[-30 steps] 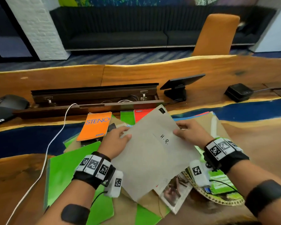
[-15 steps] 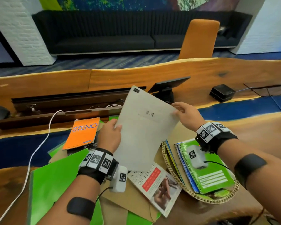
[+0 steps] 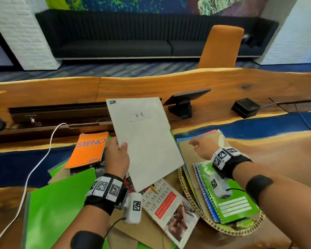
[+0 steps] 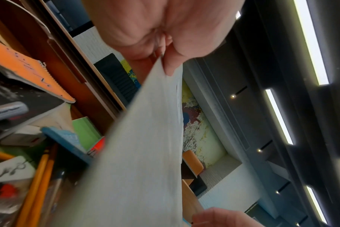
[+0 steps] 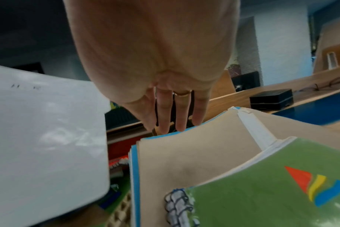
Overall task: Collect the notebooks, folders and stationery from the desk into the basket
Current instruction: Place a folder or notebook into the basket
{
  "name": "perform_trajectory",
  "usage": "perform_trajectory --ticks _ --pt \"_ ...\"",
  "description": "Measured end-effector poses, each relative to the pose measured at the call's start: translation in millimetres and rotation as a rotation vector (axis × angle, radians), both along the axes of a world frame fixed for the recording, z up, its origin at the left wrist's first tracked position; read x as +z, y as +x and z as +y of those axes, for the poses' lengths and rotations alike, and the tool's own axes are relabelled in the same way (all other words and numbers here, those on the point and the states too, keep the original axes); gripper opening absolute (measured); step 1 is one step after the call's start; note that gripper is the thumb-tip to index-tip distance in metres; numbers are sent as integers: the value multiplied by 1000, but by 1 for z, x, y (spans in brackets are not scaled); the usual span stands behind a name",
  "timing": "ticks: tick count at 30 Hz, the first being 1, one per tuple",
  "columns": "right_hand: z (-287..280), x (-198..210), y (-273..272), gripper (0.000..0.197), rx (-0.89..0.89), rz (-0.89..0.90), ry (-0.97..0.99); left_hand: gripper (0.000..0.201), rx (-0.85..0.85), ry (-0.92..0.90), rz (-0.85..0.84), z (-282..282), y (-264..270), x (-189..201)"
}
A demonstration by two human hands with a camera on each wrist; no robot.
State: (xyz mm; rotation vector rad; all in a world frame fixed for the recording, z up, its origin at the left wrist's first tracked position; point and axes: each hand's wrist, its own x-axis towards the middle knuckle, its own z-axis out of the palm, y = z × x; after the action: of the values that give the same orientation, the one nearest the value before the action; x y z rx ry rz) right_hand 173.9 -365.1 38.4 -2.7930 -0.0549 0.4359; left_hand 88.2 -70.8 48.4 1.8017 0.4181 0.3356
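My left hand (image 3: pixel 118 155) pinches the left edge of a grey folder marked "H.R." (image 3: pixel 144 139), held tilted above the desk; the pinch (image 4: pixel 165 61) on the folder (image 4: pixel 138 153) shows in the left wrist view. My right hand (image 3: pixel 200 147) hovers with straight fingers (image 5: pixel 171 112) over a brown folder (image 3: pixel 196 153) in the woven basket (image 3: pixel 223 229), holding nothing. A green spiral notebook (image 3: pixel 228 200) lies on top in the basket. On the desk lie an orange STENO pad (image 3: pixel 89 150), a green folder (image 3: pixel 56 209) and a book (image 3: pixel 169 207).
Pencils (image 4: pixel 39 181) and a marker (image 4: pixel 8 110) lie under the pile. A white cable (image 3: pixel 38 162) runs down the left. A tilted black screen (image 3: pixel 183 103) and a black box (image 3: pixel 245 107) stand behind. An open cable trough (image 3: pixel 61 115) crosses the desk's back.
My right hand let go of the H.R. folder and dropped over the basket. The left hand alone now holds the folder, turned more upright.
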Motion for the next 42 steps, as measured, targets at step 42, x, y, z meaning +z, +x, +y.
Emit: perform_trajectory --ticks 42 --pt "-15 24 5 27 146 -138 -409 44 -94 -188 31 -20 -15 -21"
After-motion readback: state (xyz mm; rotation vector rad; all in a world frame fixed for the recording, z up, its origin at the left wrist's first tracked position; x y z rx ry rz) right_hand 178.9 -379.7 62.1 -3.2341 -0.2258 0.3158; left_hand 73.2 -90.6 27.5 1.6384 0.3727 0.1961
